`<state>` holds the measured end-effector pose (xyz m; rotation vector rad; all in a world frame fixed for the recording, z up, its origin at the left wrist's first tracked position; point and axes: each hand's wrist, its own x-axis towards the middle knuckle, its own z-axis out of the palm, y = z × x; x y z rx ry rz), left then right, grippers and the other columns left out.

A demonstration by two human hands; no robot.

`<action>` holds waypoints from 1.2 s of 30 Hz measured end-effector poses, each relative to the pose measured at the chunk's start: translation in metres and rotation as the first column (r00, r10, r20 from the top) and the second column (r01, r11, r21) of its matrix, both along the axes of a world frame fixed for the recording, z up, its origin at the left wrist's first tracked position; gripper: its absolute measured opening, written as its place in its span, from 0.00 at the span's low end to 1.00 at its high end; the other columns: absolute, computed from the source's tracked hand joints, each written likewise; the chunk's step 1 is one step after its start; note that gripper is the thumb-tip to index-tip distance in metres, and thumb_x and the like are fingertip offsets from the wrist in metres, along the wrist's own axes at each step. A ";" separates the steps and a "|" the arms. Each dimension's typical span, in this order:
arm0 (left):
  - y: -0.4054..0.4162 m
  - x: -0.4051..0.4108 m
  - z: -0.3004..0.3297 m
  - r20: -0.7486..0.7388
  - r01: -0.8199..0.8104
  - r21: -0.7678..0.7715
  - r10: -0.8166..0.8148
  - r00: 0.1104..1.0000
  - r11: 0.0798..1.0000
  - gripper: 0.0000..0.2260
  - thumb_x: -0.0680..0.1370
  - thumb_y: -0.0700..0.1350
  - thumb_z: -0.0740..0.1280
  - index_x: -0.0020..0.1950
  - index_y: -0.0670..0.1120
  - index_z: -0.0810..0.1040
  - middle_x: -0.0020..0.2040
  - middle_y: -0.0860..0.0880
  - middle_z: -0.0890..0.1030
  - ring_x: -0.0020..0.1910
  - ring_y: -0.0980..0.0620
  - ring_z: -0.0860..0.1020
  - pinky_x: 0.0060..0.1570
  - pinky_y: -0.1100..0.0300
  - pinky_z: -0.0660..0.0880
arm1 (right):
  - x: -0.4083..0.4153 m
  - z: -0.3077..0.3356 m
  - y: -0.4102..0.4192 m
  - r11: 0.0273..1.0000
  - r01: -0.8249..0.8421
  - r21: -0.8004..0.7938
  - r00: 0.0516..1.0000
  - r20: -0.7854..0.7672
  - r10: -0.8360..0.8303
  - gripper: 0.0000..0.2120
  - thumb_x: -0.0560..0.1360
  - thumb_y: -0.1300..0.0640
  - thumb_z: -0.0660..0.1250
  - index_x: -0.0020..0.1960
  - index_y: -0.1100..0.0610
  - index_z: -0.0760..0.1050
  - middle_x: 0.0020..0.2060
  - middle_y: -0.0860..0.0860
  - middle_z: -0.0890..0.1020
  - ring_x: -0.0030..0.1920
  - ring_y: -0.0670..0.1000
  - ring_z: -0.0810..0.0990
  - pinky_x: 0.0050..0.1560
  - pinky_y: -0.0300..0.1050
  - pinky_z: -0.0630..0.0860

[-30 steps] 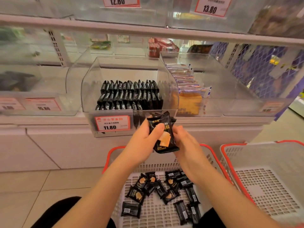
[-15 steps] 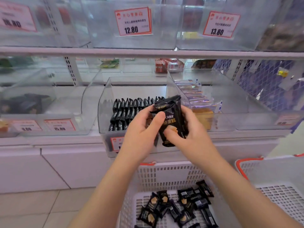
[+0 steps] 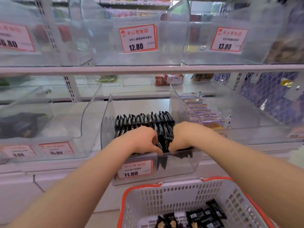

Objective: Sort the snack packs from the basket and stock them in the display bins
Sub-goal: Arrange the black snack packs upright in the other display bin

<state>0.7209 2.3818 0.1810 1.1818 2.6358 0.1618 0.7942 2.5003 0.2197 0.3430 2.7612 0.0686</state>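
Nearest the viewer, at the bottom edge of the view, stands a white perforated plastic basket with an orange-red rim (image 3: 164,191); loose black foil snack packs (image 3: 204,216) lie scattered on its floor, some showing a tan picture on the front.

Two bare forearms reach up and forward over the basket to a shelf. At the shelf's front edge sits a clear plastic display bin (image 3: 185,163) with a red-bordered price label reading 11.80 (image 3: 135,169) on its front wall. Both hands are inside this bin, just behind the front wall. The left hand (image 3: 141,139) has its fingers curled downward around a black snack pack held upright (image 3: 164,142), and the right hand (image 3: 184,137) presses in against the same pack from the other side, its fingers also bent onto it; the fingertips are partly hidden by the bin wall. The lower end of the pack shows through the clear front wall.

Behind the hands, rows of matching black packs standing on edge (image 3: 144,120) fill the middle of the bin, packed tightly side by side.

To the right, a neighbouring clear bin (image 3: 246,129) holds a row of pale packs with blue trim (image 3: 202,112). To the left, another clear bin (image 3: 69,129) carries labels reading 15.80 (image 3: 56,149) and what looks like 9.80.

Farther up, beyond a white shelf rail (image 3: 148,69), an upper row of clear bins carries a label marked 12.80 (image 3: 138,38) and a label marked 13.80 (image 3: 228,39); their contents are too blurred to tell
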 end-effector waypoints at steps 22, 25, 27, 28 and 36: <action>0.022 0.001 -0.003 0.113 0.034 -0.088 -0.024 0.993 0.996 0.32 0.64 0.65 0.71 0.56 0.42 0.74 0.49 0.48 0.78 0.44 0.49 0.74 0.41 0.57 0.70 | -0.011 -0.030 0.025 0.857 0.132 -0.499 0.990 0.105 -0.091 0.11 0.68 0.58 0.74 0.40 0.63 0.75 0.30 0.52 0.80 0.38 0.53 0.81 0.45 0.48 0.81; 0.029 0.003 -0.003 0.075 -0.004 -0.132 0.014 0.997 0.991 0.33 0.63 0.66 0.72 0.55 0.41 0.76 0.51 0.44 0.80 0.43 0.48 0.75 0.41 0.56 0.72 | -0.011 -0.029 0.028 0.854 0.105 -0.509 0.994 0.071 -0.080 0.10 0.69 0.58 0.73 0.42 0.64 0.76 0.34 0.53 0.77 0.40 0.53 0.75 0.49 0.47 0.78; 0.030 0.005 -0.004 0.029 -0.012 -0.127 0.016 0.999 0.992 0.31 0.63 0.64 0.73 0.52 0.42 0.75 0.49 0.47 0.79 0.45 0.48 0.76 0.43 0.55 0.74 | -0.010 -0.027 0.028 0.850 0.091 -0.520 0.995 0.084 -0.055 0.08 0.69 0.59 0.73 0.44 0.63 0.78 0.35 0.52 0.80 0.38 0.51 0.75 0.41 0.39 0.74; 0.030 0.005 -0.005 0.015 -0.010 -0.115 0.012 1.000 0.993 0.29 0.63 0.63 0.74 0.51 0.43 0.74 0.48 0.48 0.79 0.45 0.48 0.76 0.44 0.55 0.74 | -0.009 -0.026 0.028 0.868 0.066 -0.493 0.996 0.087 -0.027 0.07 0.69 0.59 0.73 0.44 0.62 0.79 0.35 0.51 0.81 0.38 0.51 0.76 0.38 0.38 0.73; 0.018 -0.005 -0.005 0.011 -0.084 0.030 0.084 0.996 0.996 0.19 0.66 0.58 0.72 0.46 0.46 0.75 0.42 0.50 0.78 0.44 0.48 0.76 0.48 0.51 0.77 | -0.015 -0.023 0.022 0.967 -0.249 -0.052 0.968 -0.007 0.249 0.21 0.72 0.48 0.69 0.56 0.64 0.74 0.50 0.58 0.80 0.48 0.57 0.78 0.38 0.43 0.68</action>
